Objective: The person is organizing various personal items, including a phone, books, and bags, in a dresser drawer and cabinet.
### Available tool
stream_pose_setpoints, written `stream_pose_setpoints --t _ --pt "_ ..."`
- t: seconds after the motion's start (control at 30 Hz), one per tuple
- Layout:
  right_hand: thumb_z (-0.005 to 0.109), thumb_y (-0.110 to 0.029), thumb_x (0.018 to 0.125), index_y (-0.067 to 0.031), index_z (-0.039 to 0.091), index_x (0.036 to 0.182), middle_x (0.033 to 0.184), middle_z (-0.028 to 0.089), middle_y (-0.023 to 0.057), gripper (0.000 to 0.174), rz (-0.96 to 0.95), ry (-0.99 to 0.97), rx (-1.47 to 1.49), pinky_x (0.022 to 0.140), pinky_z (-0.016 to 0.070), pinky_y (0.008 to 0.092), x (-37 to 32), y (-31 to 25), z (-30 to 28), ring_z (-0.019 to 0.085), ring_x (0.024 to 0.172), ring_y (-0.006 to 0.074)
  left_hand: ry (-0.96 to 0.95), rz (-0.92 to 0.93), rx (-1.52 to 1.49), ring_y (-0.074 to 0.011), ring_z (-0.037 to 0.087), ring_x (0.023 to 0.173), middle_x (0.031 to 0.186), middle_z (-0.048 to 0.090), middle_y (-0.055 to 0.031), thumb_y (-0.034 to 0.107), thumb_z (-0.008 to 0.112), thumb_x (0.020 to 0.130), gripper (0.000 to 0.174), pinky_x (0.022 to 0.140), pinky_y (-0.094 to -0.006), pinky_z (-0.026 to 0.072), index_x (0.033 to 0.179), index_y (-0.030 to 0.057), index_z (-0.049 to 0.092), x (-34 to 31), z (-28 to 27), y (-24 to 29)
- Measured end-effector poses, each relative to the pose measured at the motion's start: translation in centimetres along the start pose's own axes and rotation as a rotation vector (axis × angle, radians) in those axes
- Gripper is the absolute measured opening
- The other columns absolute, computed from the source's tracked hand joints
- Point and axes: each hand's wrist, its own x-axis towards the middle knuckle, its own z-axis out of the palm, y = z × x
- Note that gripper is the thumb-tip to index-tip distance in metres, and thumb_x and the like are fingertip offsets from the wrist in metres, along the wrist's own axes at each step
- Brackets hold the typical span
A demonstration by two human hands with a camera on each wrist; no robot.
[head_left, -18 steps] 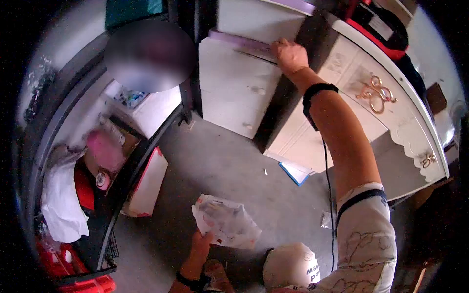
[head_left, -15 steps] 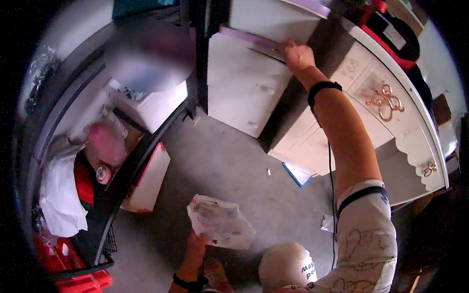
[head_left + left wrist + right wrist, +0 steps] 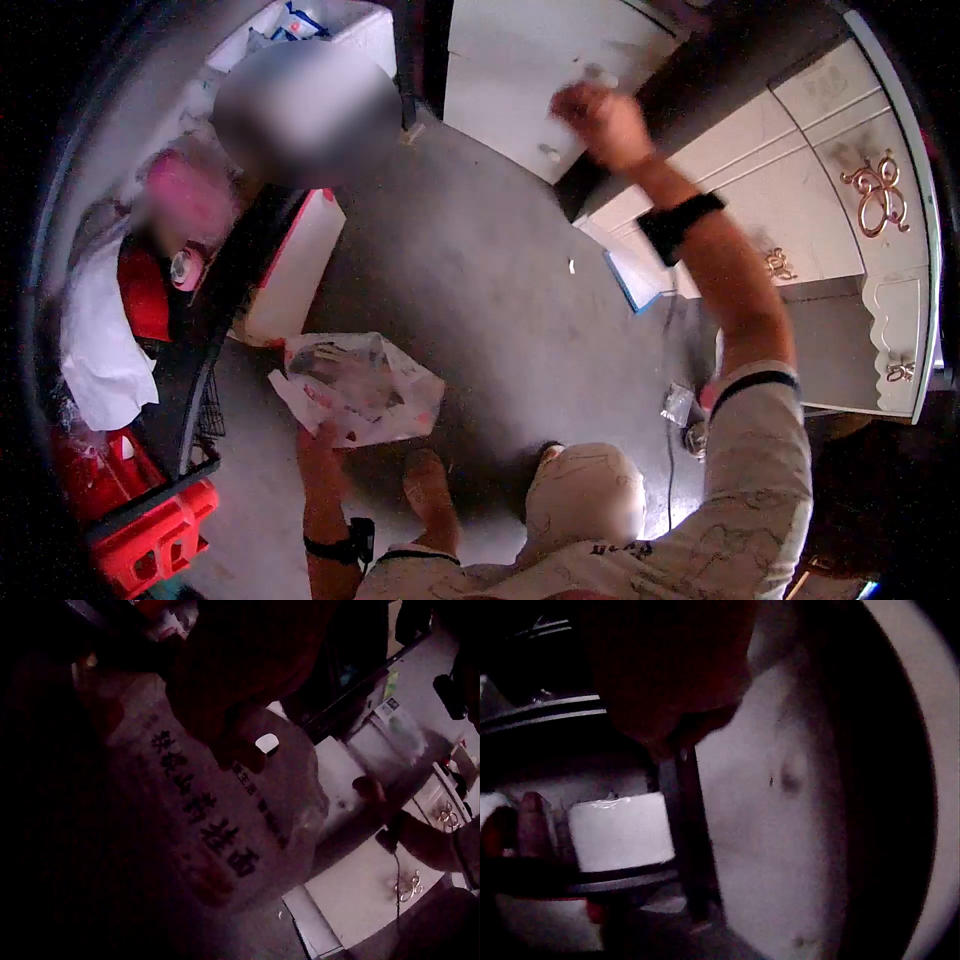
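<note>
My left hand (image 3: 322, 445) grips one edge of a translucent plastic bag (image 3: 375, 390) with reddish patches, low over the floor. In the left wrist view, dark printed characters run across the bag (image 3: 187, 802), and the fingers (image 3: 232, 727) are in shadow at its top. My right hand (image 3: 608, 128) is raised before a white drawer cabinet (image 3: 500, 90) with round knobs, its fingers loosely curled and blurred. The right wrist view shows that hand (image 3: 675, 667) as a dark shape beside the cabinet front (image 3: 757, 817); nothing shows in it.
A cream cabinet (image 3: 720, 230) with gold handles stands at the right. At the left, a black-framed shelf (image 3: 225, 290) holds white cloth (image 3: 105, 340) and pink items. A white box (image 3: 290, 265) stands on the floor beside it, a red plastic item (image 3: 165, 535) lower left. A blue-edged sheet (image 3: 632, 280) lies ahead.
My right hand has come off the purple-edged top of the white cabinet and dropped lower before its front. The left hand has carried the bag leftward. The head view has tilted down.
</note>
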Motion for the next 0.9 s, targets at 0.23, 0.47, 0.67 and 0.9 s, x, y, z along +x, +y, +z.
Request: stream_pose_setpoints --t 0.23,0.47,0.67,0.9 --pt "0.055 -0.023 0.077 -0.0082 0.058 0.088 0.087 0.061 0.0132 0.019 0.524 -0.723 -0.035 0.065 0.0471 0.0369 -21.9 2.1 15.2 0.059 0.079 0.0289 0.056 0.105 -0.046 -0.0173 0.053 0.079 0.102 0.052 -0.0057 0.016 0.056 0.079 0.046 0.066 -0.031 0.0449 0.119 0.0046 0.038 0.5 -1.0 0.3" --pt "0.047 -0.029 0.081 -0.0083 0.058 0.087 0.085 0.059 0.0175 0.024 0.996 -0.576 0.143 0.069 0.0444 0.0433 -26.6 1.9 17.6 0.058 0.08 0.0324 0.155 -0.016 0.059 -0.0184 0.05 0.096 0.119 0.047 -0.0059 0.018 0.054 0.083 0.049 0.076 -0.0318 0.0435 0.127 0.0083 0.036 -1.0 1.5 2.3" --pt "0.049 -0.023 0.08 -0.0055 0.054 0.086 0.085 0.055 0.0149 0.018 0.251 -0.769 0.405 0.063 0.0434 0.0421 -27.3 -11.4 17.1 0.054 0.076 0.0338 0.116 0.011 0.05 -0.0167 0.051 0.096 0.117 0.048 -0.0044 0.018 0.052 0.083 0.045 0.073 -0.0293 0.044 0.125 0.0082 0.038 -0.9 0.5 1.5" --pt "0.051 -0.01 0.073 -0.0062 0.056 0.096 0.076 0.057 0.0111 0.024 -0.609 -0.672 0.84 0.054 0.0489 0.0396 -31.2 -30.4 14.7 0.059 0.068 0.028 0.083 -0.043 0.172 -0.0167 0.05 0.098 0.115 0.048 -0.0051 0.016 0.053 0.082 0.049 0.074 -0.0314 0.0439 0.127 0.0087 0.035 -2.2 1.4 1.5"
